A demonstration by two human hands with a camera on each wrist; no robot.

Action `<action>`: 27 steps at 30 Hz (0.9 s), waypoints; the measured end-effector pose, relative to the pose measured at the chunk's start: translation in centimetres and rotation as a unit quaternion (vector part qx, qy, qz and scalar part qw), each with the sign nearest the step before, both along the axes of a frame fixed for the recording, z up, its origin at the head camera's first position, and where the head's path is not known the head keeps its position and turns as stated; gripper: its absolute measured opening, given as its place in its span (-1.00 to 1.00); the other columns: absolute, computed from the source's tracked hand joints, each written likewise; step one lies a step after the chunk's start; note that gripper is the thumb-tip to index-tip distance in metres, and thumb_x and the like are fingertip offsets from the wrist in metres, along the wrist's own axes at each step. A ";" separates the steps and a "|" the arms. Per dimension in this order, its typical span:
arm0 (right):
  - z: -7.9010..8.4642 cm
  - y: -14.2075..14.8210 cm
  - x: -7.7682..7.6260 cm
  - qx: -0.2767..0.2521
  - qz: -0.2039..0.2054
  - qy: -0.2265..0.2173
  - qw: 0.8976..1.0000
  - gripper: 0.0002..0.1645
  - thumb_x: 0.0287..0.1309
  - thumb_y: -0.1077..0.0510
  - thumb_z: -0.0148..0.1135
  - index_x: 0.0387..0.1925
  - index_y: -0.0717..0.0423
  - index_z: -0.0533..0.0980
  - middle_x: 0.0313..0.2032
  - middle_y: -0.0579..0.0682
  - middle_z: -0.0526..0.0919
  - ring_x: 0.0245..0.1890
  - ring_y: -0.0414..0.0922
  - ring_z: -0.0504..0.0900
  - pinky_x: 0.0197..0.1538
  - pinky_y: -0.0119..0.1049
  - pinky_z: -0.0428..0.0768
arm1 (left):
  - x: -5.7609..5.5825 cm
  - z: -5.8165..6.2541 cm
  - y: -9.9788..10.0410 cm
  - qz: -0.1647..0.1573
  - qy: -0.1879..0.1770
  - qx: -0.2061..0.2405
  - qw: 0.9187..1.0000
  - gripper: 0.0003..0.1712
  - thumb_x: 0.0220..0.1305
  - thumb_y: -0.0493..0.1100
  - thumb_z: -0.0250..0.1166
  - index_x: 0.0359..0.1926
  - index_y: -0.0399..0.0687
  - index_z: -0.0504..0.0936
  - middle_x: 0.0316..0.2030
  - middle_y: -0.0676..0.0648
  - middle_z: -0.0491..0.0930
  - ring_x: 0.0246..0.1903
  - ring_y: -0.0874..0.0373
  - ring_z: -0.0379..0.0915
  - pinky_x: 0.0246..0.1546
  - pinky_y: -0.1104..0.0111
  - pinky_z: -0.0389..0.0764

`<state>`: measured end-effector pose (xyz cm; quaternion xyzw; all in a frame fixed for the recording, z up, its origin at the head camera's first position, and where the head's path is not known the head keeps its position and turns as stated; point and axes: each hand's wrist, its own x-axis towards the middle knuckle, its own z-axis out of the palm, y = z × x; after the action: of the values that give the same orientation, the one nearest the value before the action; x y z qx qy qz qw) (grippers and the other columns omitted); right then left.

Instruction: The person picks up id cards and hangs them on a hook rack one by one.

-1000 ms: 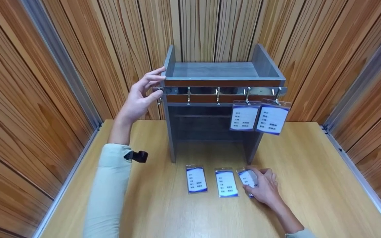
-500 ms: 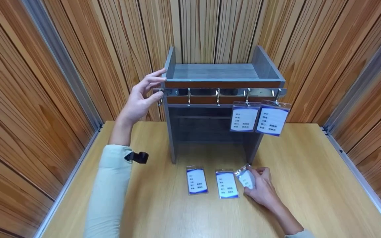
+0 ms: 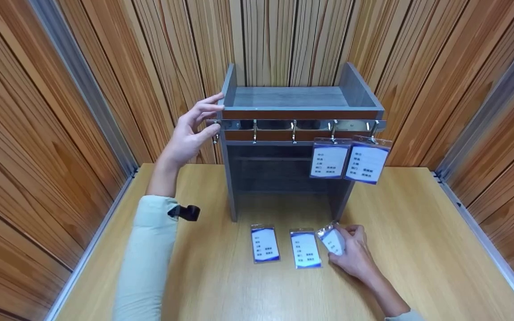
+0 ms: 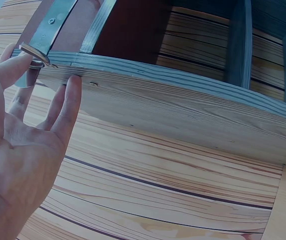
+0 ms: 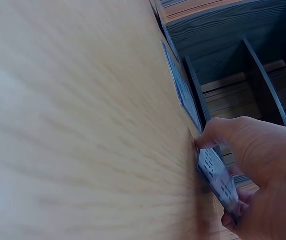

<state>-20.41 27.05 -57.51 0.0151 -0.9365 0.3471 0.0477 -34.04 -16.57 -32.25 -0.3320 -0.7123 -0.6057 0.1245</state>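
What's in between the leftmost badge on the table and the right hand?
In the head view, the middle ID badge lies there, then the tilted ID badge that the right hand holds.

Back wall (image 3: 292, 40) with striped wood grain, left wall (image 3: 20, 142) and right wall (image 3: 507, 169) similarly grained, grey metal strips (image 3: 85, 84) up both corners, silvery rails (image 3: 89, 248) along both sides of the yellowish tabletop (image 3: 221, 290).
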 end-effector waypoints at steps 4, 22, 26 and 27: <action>0.3 0.1 -0.1 -0.004 0.000 0.005 1.000 0.09 0.06 0.24 0.69 0.59 0.38 0.42 0.39 0.45 0.26 0.38 0.36 0.38 0.41 0.25 0.47 | -0.1 0.0 0.0 -0.004 0.009 0.004 1.000 -0.59 0.63 -0.39 0.20 0.40 -0.33 0.55 0.73 -0.15 0.34 0.71 -0.07 0.27 0.66 -0.18 0.29; 0.6 -0.8 -0.1 0.000 0.007 0.092 0.996 0.05 0.00 0.20 0.72 0.56 0.23 0.51 0.33 0.39 0.38 0.28 0.31 0.53 0.30 0.18 0.58 | 0.0 0.1 -0.1 -0.005 0.004 -0.005 1.000 -0.59 0.64 -0.37 0.22 0.41 -0.33 0.54 0.74 -0.14 0.32 0.71 -0.07 0.26 0.68 -0.16 0.29; 0.5 -1.2 0.0 -0.001 0.020 0.094 0.995 0.04 0.06 0.19 0.73 0.58 0.18 0.49 0.34 0.32 0.37 0.29 0.26 0.53 0.30 0.15 0.59 | 0.1 0.2 0.1 -0.004 -0.001 -0.002 1.000 -0.60 0.64 -0.38 0.22 0.39 -0.26 0.58 0.76 -0.12 0.31 0.75 -0.10 0.20 0.73 -0.26 0.21; 0.5 -1.3 0.0 0.000 0.024 0.097 0.995 0.04 0.07 0.19 0.74 0.58 0.18 0.50 0.33 0.31 0.37 0.29 0.24 0.52 0.29 0.13 0.59 | 0.1 0.2 0.1 -0.004 -0.002 -0.002 1.000 -0.60 0.63 -0.39 0.22 0.39 -0.23 0.59 0.76 -0.11 0.30 0.75 -0.10 0.19 0.74 -0.27 0.20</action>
<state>-20.36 25.72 -57.00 0.0707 -0.9269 0.3450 0.1297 -33.95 -16.44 -32.05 -0.3342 -0.7122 -0.6055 0.1202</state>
